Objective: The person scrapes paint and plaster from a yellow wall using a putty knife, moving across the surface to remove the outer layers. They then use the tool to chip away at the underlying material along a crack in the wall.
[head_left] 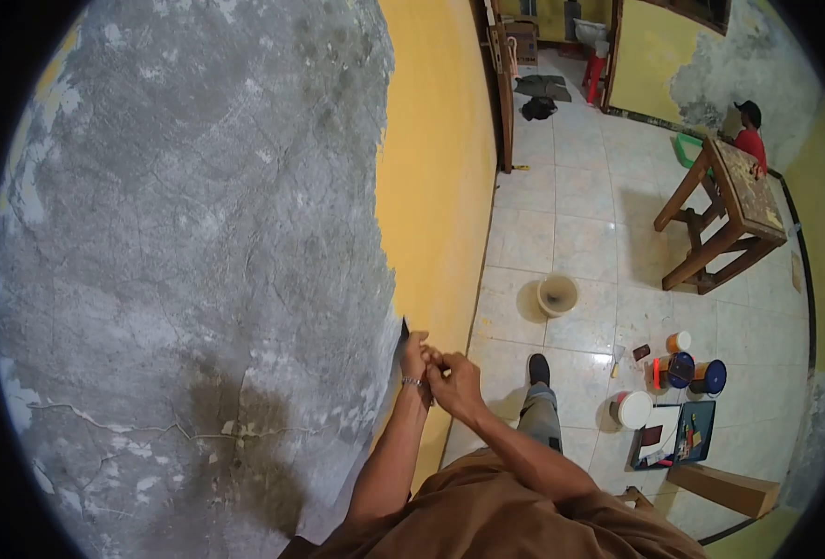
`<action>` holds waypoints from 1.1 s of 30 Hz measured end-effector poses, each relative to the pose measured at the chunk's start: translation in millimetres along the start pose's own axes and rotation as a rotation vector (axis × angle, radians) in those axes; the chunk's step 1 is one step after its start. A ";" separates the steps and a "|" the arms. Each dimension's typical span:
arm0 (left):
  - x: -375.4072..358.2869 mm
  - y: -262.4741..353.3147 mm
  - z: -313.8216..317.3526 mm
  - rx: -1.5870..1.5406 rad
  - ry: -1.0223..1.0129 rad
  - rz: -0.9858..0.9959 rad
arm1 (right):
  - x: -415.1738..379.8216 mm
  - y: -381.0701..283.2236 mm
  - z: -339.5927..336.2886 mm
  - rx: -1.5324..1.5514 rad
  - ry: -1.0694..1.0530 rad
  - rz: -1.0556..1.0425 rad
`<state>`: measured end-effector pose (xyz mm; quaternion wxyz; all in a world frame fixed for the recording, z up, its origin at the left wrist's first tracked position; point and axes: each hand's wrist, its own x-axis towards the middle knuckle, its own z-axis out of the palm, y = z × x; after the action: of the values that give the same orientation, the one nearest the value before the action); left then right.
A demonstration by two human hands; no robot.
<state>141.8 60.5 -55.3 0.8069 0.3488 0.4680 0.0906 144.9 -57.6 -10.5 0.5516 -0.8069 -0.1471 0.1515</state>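
Observation:
My left hand (415,357), with a metal band at its wrist, is closed close behind the dark blade of a scraper (405,328). The blade meets the wall where yellow paint (436,186) borders bare grey plaster (217,224). Right beside it, my right hand (457,386) is closed around what looks like the handle end of the same tool. Fingers cover most of the handle, so its shape is hidden.
On the tiled floor to my right stand a bucket (557,295), several paint tubs (632,410) and an open toolbox (698,430). A cardboard box (725,489) lies near it. Further off are a wooden stool (753,191) and a person in red (753,144) by the far wall.

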 end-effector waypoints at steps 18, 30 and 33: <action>-17.0 19.8 9.5 0.027 -0.030 0.064 | -4.1 -21.3 2.5 0.101 0.108 -0.122; -40.6 24.5 46.2 0.038 -0.011 0.068 | 11.7 -23.1 -15.2 0.121 0.090 -0.040; -35.3 14.1 19.4 -0.165 -0.056 0.045 | -10.1 -24.6 -24.0 0.090 0.033 -0.107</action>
<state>141.0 44.9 -15.5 0.8435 0.2937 0.4283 0.1371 143.7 -73.4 21.6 0.5969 -0.7748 -0.1738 0.1148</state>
